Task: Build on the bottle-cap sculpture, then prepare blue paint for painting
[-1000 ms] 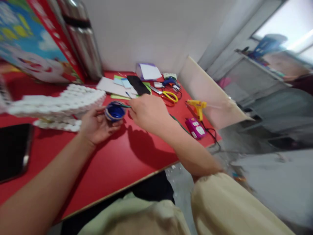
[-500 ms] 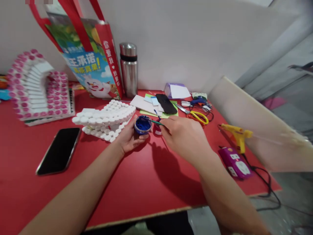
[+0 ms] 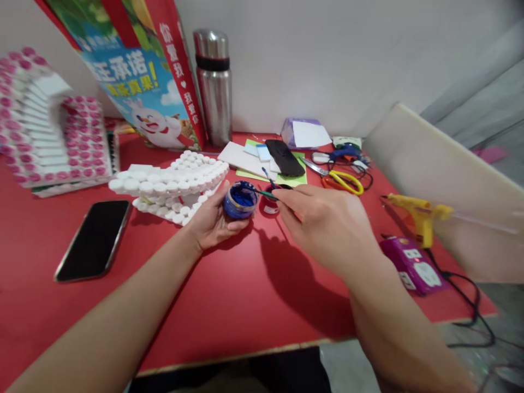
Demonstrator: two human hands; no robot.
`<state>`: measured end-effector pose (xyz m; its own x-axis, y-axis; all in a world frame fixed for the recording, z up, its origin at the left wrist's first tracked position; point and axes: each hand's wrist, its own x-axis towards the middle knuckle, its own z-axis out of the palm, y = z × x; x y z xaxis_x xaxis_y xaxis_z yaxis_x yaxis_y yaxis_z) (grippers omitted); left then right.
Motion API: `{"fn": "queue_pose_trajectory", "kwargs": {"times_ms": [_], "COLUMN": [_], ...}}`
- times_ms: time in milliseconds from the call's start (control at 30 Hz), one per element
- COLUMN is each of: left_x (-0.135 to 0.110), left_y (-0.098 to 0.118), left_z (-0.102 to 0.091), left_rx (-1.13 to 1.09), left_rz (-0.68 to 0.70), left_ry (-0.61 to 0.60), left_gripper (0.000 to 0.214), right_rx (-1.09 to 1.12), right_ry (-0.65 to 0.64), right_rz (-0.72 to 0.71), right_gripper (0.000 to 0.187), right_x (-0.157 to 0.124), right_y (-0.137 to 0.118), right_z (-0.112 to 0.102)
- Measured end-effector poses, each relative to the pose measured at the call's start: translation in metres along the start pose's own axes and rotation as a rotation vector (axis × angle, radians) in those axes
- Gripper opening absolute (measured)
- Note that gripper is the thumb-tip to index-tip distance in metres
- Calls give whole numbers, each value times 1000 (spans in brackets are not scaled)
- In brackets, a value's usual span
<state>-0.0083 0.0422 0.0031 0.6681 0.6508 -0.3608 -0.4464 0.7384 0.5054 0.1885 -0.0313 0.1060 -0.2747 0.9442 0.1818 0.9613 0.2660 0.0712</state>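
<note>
My left hand [image 3: 215,221] is wrapped round a small jar of blue paint [image 3: 240,203], its mouth tilted toward me. Between the fingertips of my right hand [image 3: 323,224] is a thin green-handled paintbrush [image 3: 268,194], its tip inside the jar's mouth. Just right of the jar stands a small red pot [image 3: 270,206], partly behind my right fingers, with a blue-smeared stick [image 3: 268,176] rising near it. Behind my left hand lies a white model [image 3: 172,183] covered in small round white discs.
A phone [image 3: 94,240] lies at left, below a pink-and-white model [image 3: 53,131]. A bag [image 3: 143,82] and steel flask [image 3: 215,93] stand at the back. Yellow-handled scissors [image 3: 344,180], a yellow glue gun [image 3: 421,213] and a purple power socket [image 3: 411,265] with a cable are on the right.
The view has shifted down and slightly left, so the things at right sit farther right. Both hands keep their holds, and the brush tip stays in the blue jar.
</note>
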Motion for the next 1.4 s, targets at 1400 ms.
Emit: {"fn": "queue_pose_trajectory", "kwargs": {"times_ms": [1400], "left_x": [1], "left_y": [-1], "left_z": [3], "left_rx": [-3], "left_rz": [53], "left_ry": [-8], "left_gripper": [68], "right_rx": [54], "right_ry": [8], "right_rz": [-55], "right_gripper": [29], "right_x": [1], "right_y": [-8], "right_z": [9]}}
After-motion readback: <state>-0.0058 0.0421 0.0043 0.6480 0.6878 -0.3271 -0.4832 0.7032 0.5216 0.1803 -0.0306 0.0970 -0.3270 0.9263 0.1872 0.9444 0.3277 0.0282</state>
